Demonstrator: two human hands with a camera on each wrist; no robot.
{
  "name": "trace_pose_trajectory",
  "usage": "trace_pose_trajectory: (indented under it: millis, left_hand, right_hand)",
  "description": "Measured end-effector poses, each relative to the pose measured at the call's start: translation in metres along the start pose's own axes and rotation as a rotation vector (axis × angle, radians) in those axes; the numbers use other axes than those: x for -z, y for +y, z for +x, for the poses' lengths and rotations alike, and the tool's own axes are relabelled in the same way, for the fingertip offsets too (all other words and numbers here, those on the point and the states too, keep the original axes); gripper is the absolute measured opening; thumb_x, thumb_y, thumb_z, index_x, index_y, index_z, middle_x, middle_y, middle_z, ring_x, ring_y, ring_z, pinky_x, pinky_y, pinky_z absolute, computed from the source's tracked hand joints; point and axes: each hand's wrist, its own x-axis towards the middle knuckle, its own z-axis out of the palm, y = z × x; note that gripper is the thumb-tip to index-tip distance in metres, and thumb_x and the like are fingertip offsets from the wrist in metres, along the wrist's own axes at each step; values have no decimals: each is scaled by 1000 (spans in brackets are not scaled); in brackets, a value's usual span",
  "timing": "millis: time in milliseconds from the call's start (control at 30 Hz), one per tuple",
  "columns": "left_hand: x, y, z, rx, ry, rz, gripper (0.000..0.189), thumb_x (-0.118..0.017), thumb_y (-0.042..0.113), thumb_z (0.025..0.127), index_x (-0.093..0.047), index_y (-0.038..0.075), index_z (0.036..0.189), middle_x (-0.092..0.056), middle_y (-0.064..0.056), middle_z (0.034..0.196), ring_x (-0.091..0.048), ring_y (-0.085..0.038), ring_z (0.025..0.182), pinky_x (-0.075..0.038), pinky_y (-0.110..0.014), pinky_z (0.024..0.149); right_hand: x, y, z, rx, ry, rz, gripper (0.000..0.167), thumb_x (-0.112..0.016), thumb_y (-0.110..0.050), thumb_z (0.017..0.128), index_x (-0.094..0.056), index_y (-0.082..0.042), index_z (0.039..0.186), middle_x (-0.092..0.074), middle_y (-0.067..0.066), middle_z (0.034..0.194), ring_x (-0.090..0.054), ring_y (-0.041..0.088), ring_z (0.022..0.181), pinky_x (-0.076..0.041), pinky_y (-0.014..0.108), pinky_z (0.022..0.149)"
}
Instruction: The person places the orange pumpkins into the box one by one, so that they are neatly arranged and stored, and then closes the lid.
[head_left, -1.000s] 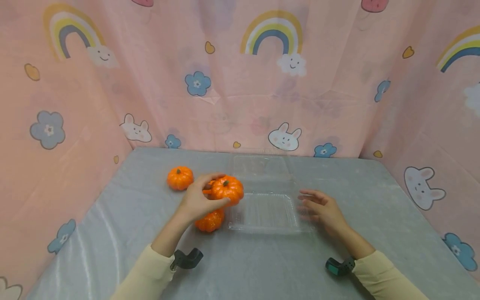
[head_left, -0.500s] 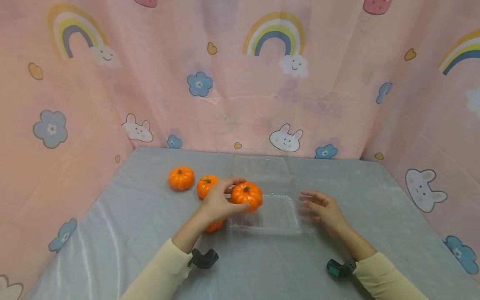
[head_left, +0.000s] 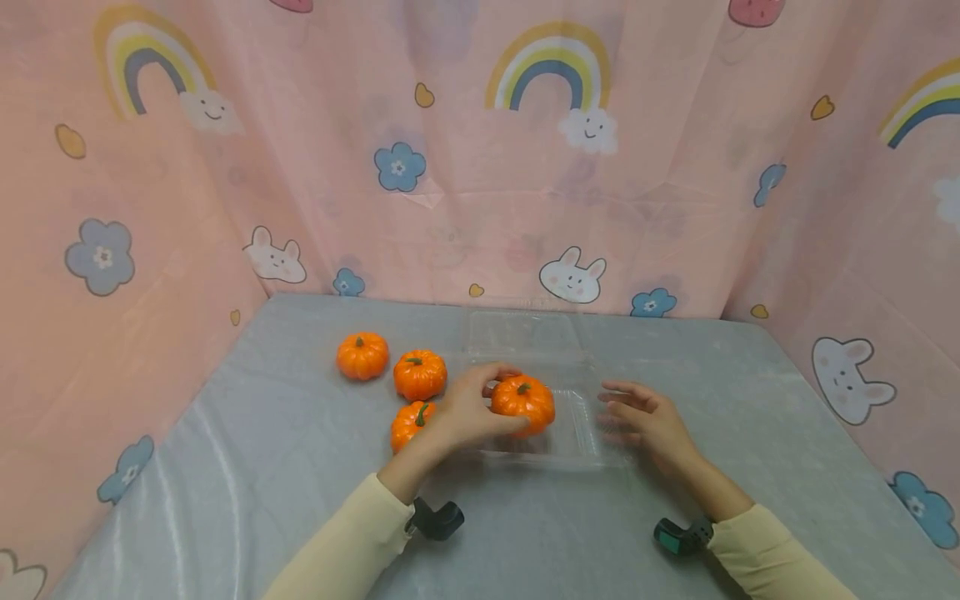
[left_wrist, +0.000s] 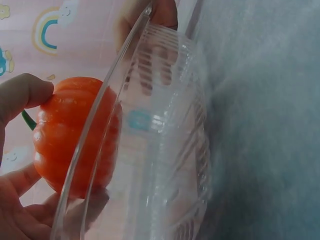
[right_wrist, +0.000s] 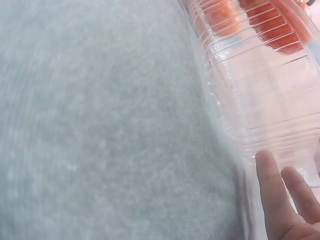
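Observation:
My left hand (head_left: 471, 410) grips a small orange pumpkin (head_left: 523, 405) with a green stem, thumb on one side and fingers on the other. The pumpkin is at the opening of a clear plastic clamshell container (head_left: 576, 425); in the left wrist view its lower part (left_wrist: 107, 145) shows through the container's wall. The container's lid (head_left: 517, 333) lies folded back behind it. At the container's right end is my right hand (head_left: 651, 421), its fingers extended; in the right wrist view the fingertips (right_wrist: 265, 159) are at the clear wall. Whether they touch it I cannot tell.
Left of the container, three more orange pumpkins rest on the grey cloth: one at the far left (head_left: 362, 357), a second pumpkin (head_left: 420, 374) beside it, and a nearer pumpkin (head_left: 408, 423) partly behind my left forearm. A pink printed curtain (head_left: 465, 208) encloses the table's back and sides.
My left hand has carried the pumpkin rightward and slightly nearer, from the container's left edge to over its middle. Two pumpkins it was covering now show more. The right hand has stayed put.

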Motion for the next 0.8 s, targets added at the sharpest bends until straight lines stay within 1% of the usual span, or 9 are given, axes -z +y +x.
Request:
trace_pose_trajectory:
  millis: [100,167,400,567,700,800]
  left_hand:
    - [-6,1,4,14,-19,19,60,-81,34,72,-58,25,127,-58,3,129,-58,-22,111,-53,-33,86]
    - [-10,2,7,11,-29,28,60,-81,36,72,-58,25,126,-58,2,128,-59,-21,111,-54,-33,86]
    - [-24,8,16,19,-51,83,58,-80,37,73,-57,26,125,-57,3,125,-56,-17,109,-51,-31,88]
    - [-33,9,23,14,-64,82,58,-80,37,72,-58,23,124,-59,2,122,-56,-16,107,-51,-31,88]
    - [-40,8,27,26,-85,68,58,-81,36,72,-57,22,122,-59,0,121,-56,-16,106,-51,-30,86]
    - [-44,8,30,38,-101,60,58,-82,36,71,-57,21,121,-59,-1,120,-56,-16,105,-52,-29,86]
  right_hand:
    - [0,1,1,5,-3,7,56,-60,-24,95,-41,6,138,-61,15,127,-70,18,96,-59,37,76]
    - [0,2,1,10,-5,2,55,-60,-24,96,-42,6,138,-61,17,128,-70,19,96,-59,37,76]
    - [-1,-1,-1,-9,2,-23,56,-59,-25,96,-41,6,138,-51,29,135,-70,20,98,-59,38,77]
    - [-2,-3,-1,-26,5,-31,56,-59,-26,96,-41,4,139,-48,30,137,-70,20,99,-59,38,78]
    - [-2,-3,-1,-20,-2,-28,55,-58,-26,96,-41,4,139,-49,30,137,-70,18,99,-59,38,78]
    - [-1,-3,0,-15,-4,-14,56,-59,-26,96,-41,5,139,-52,27,135,-70,16,97,-59,38,78]
